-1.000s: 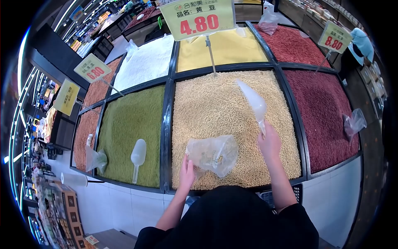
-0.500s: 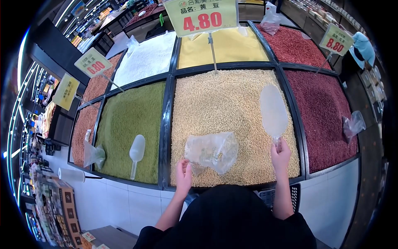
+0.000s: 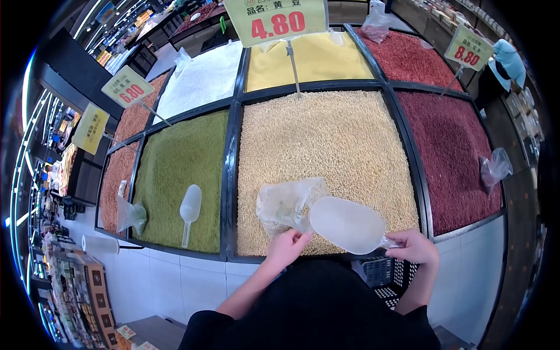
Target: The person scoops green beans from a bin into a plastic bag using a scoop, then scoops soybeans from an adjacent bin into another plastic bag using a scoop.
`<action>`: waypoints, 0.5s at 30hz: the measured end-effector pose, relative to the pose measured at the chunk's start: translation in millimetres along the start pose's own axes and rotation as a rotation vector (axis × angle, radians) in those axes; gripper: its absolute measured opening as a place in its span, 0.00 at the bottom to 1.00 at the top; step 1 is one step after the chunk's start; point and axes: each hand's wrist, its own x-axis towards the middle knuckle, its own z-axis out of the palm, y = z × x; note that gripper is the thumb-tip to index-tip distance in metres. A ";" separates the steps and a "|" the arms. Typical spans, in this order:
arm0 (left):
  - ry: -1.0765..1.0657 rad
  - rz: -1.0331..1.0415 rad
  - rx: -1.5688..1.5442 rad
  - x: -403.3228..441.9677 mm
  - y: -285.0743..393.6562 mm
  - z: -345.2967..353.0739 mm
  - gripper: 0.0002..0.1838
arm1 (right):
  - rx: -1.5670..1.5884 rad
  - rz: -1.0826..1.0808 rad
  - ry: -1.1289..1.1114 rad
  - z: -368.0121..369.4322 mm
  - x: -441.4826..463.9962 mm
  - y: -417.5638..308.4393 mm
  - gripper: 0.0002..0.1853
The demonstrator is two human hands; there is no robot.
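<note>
My right hand (image 3: 415, 247) is closed round the handle of a whitish translucent scoop (image 3: 347, 224). The scoop is tilted sideways above the front of the pale yellow soybeans (image 3: 326, 140), its blade pointing left. A clear plastic bag (image 3: 286, 201) lies crumpled on the beans, its right side partly overlapped by the scoop's tip. At the bag's lower edge, my left hand (image 3: 287, 247) has its thumb and fingers pinched together on the plastic; the exact grip is partly hidden. No beans show in the scoop.
Black dividers (image 3: 231, 169) separate the bins. A second scoop (image 3: 191, 213) lies on green beans (image 3: 184, 146); dark red beans (image 3: 446, 157) are at right. A price sign (image 3: 277, 22) stands behind the soybeans. A black basket (image 3: 385, 277) is below the front edge. A person (image 3: 508, 64) is far right.
My right hand has brought the scoop down and left, turning it from upright to sideways beside the bag. My left hand has shifted right along the bag's lower edge.
</note>
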 end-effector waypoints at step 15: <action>0.020 0.138 -0.265 -4.6 -18.4 7.1 0.12 | -0.690 -0.174 0.000 50.2 97.5 -68.1 0.13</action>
